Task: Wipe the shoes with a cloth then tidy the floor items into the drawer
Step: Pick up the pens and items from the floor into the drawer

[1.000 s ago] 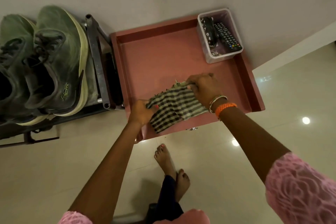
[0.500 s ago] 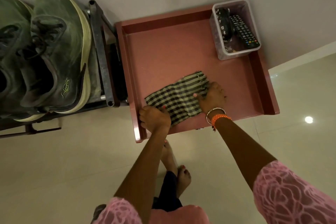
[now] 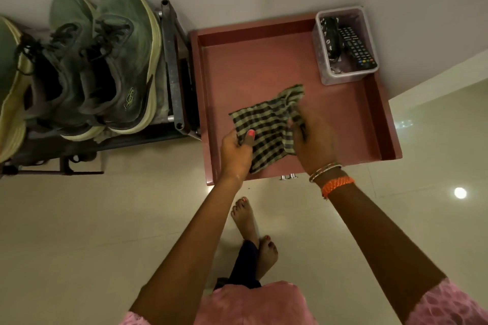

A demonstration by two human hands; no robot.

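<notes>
A green and black checked cloth hangs rumpled over the open pink drawer. My left hand pinches its near left corner, thumb on top. My right hand grips the cloth's right side, fingers curled into the fabric. A pair of green shoes stands on the metal shoe rack to the left of the drawer.
A clear plastic box in the drawer's far right corner holds a black remote and a dark patterned item. Part of another shoe shows at the far left. My bare feet stand on the pale tiled floor before the drawer.
The cloth lay flat on the drawer floor under both hands half a second ago. Now both hands have lifted it and it is bunched on the right side.
</notes>
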